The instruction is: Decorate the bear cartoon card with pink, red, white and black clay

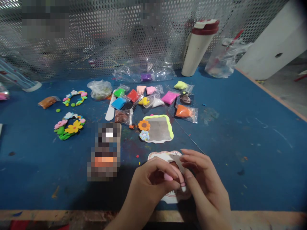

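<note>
The head-worn camera looks forward and down over a blue worktable point(242, 150) from just behind its near edge (the left hand point(148, 187) and right hand point(206, 182) sit close, low in frame), reaching a perforated metal screen point(100, 38) beyond.

No legible text or numbers, pixelated patches point(105, 151) on the blue table point(240, 153) and perforated metal screen point(96, 41) unreadable
</note>
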The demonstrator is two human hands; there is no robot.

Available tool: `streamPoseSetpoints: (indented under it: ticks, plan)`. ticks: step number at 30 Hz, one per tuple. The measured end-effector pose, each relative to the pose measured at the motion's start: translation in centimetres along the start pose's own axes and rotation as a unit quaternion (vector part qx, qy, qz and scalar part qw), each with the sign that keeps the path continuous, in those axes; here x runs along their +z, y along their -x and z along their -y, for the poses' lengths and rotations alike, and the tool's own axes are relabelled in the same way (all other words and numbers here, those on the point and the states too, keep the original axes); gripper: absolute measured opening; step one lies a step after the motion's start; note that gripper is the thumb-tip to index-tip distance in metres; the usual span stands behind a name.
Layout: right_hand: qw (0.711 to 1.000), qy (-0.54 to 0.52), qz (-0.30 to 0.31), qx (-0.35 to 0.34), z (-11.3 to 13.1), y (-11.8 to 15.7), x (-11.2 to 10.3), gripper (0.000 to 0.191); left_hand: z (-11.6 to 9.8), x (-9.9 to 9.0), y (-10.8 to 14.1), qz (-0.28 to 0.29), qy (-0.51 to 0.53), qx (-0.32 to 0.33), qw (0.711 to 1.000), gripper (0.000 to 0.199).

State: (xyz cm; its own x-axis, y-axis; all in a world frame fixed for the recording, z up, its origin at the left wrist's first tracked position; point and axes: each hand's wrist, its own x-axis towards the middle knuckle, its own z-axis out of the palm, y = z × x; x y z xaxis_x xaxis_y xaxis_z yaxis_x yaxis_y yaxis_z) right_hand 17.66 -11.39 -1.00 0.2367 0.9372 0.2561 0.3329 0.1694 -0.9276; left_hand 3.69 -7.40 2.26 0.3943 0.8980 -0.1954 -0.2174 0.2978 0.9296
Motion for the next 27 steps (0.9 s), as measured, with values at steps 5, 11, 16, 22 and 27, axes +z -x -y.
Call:
streamPoseSetpoints:
  ticks: [5, 11, 16, 22, 27]
  plan:
    - [1.000, -0.004, -0.001, 0.006, 0.0, 0.0, 0.1, 0.023, 0.1, 0.2, 0.1, -0.004, -0.036, -0.028, 0.999, 0.015]
    - [1.000, -0.003, -0.002, 0.004, 0.0, 0.2, 0.0, 0.023, -0.2, 0.7, 0.3, -0.034, -0.008, -0.119, 0.992, 0.010]
    - [1.000, -0.008, 0.001, 0.000, 0.2, 0.2, -0.1, 0.021, 0.1, 0.2, 0.5, -0.024, -0.046, -0.086, 0.995, 0.036]
    - [1.000, -0.005, -0.021, 0.002, 0.3, 0.1, -0.1, 0.018, 1.2, -0.4, 0.0, -0.056, 0.020, -0.068, 0.996, 0.033]
    - [0.999, 0.025, 0.001, -0.047, 0.9, 0.0, 0.7, 0.022, 0.7, 0.0, -0.2, -0.066, 0.005, -0.069, 0.995, 0.034]
